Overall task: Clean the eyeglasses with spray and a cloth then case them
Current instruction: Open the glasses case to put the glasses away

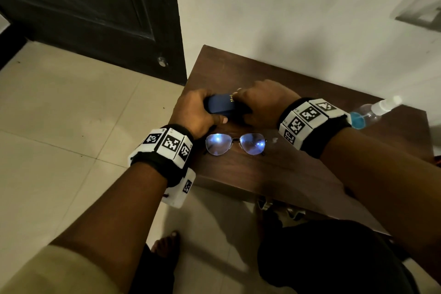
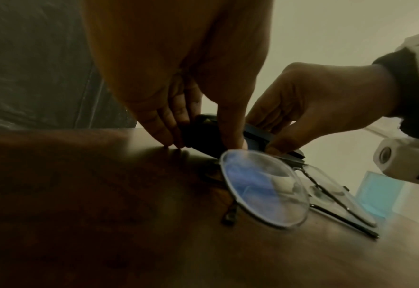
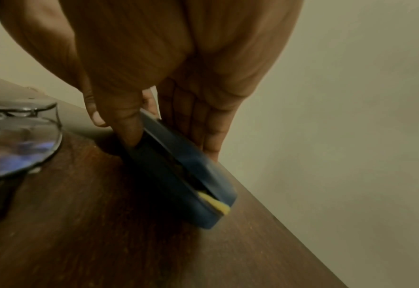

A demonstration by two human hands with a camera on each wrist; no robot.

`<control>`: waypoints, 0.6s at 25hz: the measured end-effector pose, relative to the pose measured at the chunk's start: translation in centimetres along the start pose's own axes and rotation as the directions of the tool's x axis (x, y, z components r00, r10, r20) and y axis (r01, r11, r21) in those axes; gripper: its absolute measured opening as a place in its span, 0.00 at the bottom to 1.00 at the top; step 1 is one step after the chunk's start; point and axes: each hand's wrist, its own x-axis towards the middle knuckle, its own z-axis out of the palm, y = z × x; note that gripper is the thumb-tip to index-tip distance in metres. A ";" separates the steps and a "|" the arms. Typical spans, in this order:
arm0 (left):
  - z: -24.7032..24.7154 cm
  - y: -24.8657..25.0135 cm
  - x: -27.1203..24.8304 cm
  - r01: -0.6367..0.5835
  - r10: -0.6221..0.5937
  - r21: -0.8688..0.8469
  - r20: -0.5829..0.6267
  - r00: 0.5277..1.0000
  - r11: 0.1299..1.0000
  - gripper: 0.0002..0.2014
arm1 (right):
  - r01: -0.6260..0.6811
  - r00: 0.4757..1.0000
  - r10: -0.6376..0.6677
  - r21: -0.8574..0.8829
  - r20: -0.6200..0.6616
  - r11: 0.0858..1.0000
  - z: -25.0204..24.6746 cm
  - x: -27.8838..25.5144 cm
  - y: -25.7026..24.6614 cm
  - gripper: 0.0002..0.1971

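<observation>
Blue case [image 1: 223, 105], lid slightly ajar, near the table's [image 1: 274, 174] left edge, gripped by left hand [image 1: 194, 112] and right hand [image 1: 262, 102], fingers curled around it; eyeglasses [image 1: 235, 143] just beside; spray bottle [image 1: 372, 112] at right edge.

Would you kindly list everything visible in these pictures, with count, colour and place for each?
Hard blue eyeglass case: one, dark blue, on the table's far left part, slightly open, something yellow showing in the gap.
Metal-framed eyeglasses: one pair, thin dark frame, bluish-glinting lenses, on the table just nearer than the case.
Clear plastic spray bottle: one, blue liquid, white nozzle, lying at the table's right side.
Wooden table: one, dark brown, against the wall.
Door: one, dark, far left.
Tiled floor: pale beige, left of the table.
Left hand: grips the case's left end.
Right hand: its fingers and thumb pinch the case's right end.
</observation>
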 end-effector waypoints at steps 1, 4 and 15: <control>0.1 -0.1 -0.1 -0.001 0.001 0.000 -0.004 1.000 1.000 0.29 | 0.010 1.000 -0.010 -0.016 0.010 1.000 -0.1 0.0 -0.1 0.15; 0.3 -0.5 -0.3 0.005 -0.006 -0.043 -0.020 1.000 0.999 0.34 | 0.010 0.999 -0.012 0.041 0.033 0.999 -1.0 -0.2 -0.2 0.16; -0.5 -1.4 -1.5 -0.093 0.083 -0.149 -0.073 0.994 0.984 0.48 | -0.275 0.938 0.319 0.269 -0.137 0.923 -4.3 1.3 1.1 0.14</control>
